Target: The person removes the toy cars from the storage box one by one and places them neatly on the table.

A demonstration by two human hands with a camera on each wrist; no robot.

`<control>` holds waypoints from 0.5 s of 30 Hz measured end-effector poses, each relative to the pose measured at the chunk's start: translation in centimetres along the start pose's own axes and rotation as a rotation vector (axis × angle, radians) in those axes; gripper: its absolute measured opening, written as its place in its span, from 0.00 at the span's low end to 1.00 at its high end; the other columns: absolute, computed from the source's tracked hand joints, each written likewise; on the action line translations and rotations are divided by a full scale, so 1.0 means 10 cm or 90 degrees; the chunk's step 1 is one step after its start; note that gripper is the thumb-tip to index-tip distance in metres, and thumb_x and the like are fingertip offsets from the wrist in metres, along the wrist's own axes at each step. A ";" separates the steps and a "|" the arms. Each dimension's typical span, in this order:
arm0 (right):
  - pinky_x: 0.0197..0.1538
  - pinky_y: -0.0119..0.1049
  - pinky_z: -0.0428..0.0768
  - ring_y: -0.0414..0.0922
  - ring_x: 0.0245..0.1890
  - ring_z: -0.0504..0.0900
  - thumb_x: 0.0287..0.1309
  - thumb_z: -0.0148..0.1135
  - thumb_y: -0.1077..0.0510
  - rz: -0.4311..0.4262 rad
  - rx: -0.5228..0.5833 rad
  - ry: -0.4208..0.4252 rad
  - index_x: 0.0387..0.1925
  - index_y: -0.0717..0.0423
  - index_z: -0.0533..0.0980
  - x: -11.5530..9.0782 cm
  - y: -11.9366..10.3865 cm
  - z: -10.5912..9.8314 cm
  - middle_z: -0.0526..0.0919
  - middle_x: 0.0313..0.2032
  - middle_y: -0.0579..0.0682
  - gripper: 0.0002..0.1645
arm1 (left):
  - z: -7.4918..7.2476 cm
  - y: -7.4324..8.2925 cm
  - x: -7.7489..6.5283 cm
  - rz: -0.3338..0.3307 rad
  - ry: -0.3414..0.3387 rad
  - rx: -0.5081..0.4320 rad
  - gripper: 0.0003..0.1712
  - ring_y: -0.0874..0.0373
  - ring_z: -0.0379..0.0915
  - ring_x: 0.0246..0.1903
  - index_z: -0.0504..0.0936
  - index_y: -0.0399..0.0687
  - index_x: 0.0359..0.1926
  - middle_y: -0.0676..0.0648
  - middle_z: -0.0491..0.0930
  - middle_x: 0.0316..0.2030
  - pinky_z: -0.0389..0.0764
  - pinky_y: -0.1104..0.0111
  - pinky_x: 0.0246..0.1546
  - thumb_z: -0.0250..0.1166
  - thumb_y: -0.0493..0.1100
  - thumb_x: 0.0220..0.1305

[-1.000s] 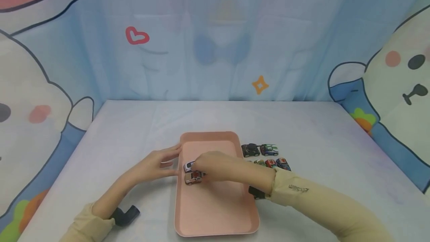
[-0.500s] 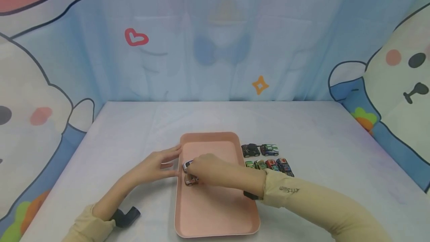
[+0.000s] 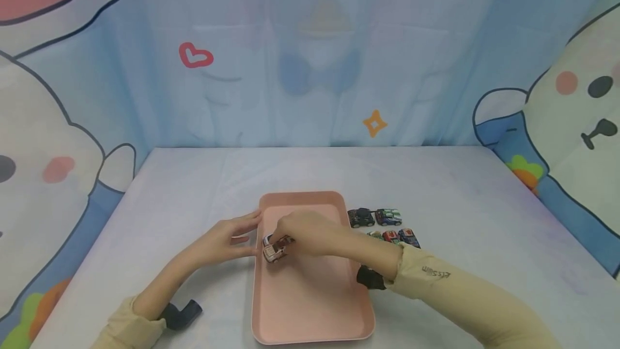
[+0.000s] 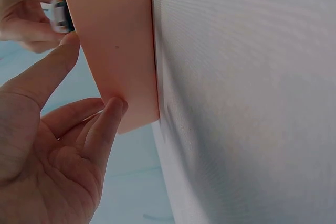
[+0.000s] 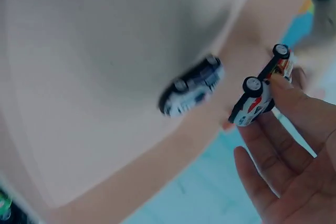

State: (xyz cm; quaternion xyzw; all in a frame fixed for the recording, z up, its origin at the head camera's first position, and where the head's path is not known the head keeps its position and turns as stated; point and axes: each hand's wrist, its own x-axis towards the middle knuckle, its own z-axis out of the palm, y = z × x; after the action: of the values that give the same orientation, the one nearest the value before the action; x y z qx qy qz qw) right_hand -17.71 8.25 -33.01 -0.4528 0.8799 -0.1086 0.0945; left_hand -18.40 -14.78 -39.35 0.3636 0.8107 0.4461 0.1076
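Between the thumb and fingers of my right hand (image 3: 307, 233) is a toy car (image 5: 262, 87), white with red and orange markings. It is tilted over the left side of the pink tray (image 3: 315, 306). Beside it, a white and dark toy car (image 5: 193, 85) lies in the tray, mostly hidden behind the hand and the held car in the head view. My left hand (image 3: 225, 241) touches the tray's left side with fairly straight fingers. In the left wrist view its thumb and a fingertip (image 4: 116, 104) press against the tray's outer wall.
Right of the tray, a black toy car (image 3: 361, 217) and a blue and green toy car (image 3: 389, 216) stand on the white table (image 3: 465, 193). Nearer, several more toy cars (image 3: 391, 237) are partly hidden by my right arm. A printed blue curtain hangs behind.
My right hand shifts left, then back a little right and up. The car it pinches now tilts, where it appeared level a second ago. My left hand stays at the tray's edge.
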 end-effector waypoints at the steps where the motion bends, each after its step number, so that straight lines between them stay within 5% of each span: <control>1: 0.38 0.21 0.76 0.29 0.33 0.76 0.50 0.69 0.65 -0.005 0.013 0.010 0.39 0.45 0.84 -0.04 0.01 -0.04 0.81 0.31 0.33 0.15 | 0.00 0.00 0.00 -0.002 0.000 0.000 0.40 0.41 0.58 0.62 0.59 0.28 0.65 0.34 0.51 0.68 0.75 0.64 0.52 0.68 0.39 0.57; 8: 0.37 0.30 0.79 0.34 0.32 0.75 0.50 0.68 0.67 -0.012 0.073 0.105 0.45 0.56 0.82 -0.37 0.15 -0.27 0.82 0.33 0.39 0.17 | 0.01 0.03 0.00 -0.015 0.006 0.001 0.41 0.41 0.58 0.61 0.60 0.29 0.65 0.35 0.52 0.68 0.75 0.64 0.52 0.69 0.37 0.56; 15: 0.38 0.30 0.81 0.38 0.39 0.80 0.51 0.69 0.64 0.085 0.098 0.137 0.46 0.56 0.81 -0.83 0.28 -0.32 0.83 0.40 0.44 0.18 | 0.02 0.05 -0.01 -0.018 0.010 0.005 0.41 0.40 0.59 0.61 0.59 0.28 0.65 0.34 0.52 0.68 0.75 0.64 0.52 0.69 0.37 0.55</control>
State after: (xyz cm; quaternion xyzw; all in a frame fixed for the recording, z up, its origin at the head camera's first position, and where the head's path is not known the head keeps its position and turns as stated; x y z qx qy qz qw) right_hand -15.97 16.90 -30.15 -0.3707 0.9021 -0.2171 0.0407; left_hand -18.04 -14.55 -39.09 0.3490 0.8183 0.4442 0.1064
